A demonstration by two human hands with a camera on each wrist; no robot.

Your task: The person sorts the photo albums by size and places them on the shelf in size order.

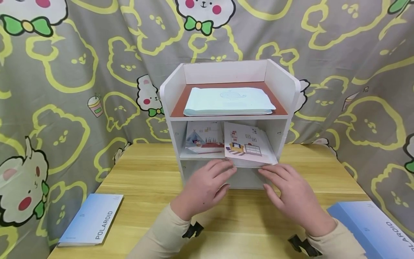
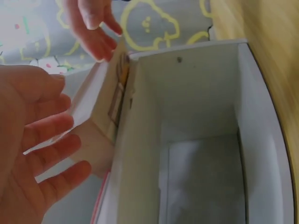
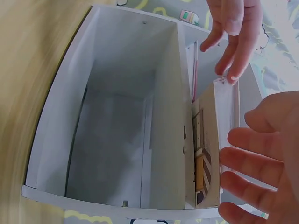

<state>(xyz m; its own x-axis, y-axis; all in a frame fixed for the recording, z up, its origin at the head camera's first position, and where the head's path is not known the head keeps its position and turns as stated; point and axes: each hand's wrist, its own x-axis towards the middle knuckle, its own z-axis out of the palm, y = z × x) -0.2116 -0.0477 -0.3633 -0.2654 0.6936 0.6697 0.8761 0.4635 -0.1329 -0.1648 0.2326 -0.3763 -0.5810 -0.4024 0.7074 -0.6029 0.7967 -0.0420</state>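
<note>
While both hands steady it by the front edge, the card [image 1: 247,145] juts from the shelf [image 1: 226,117]. Left hand [image 1: 207,187] and right hand [image 1: 291,196] lie open, fingertips touching. Likely light, thin, bendable; best held at both front corners.

"POLAROID" on left blue box [image 1: 92,220], right blue box [image 1: 375,228]

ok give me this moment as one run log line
left hand: open, fingertips on picture pack | right hand: open, at pack's front edge | pack: sticking out of shelf unit middle shelf

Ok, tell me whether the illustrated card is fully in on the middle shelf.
Partly out: the illustrated card overhangs the middle shelf, both hands' fingers at its front edge.
</note>
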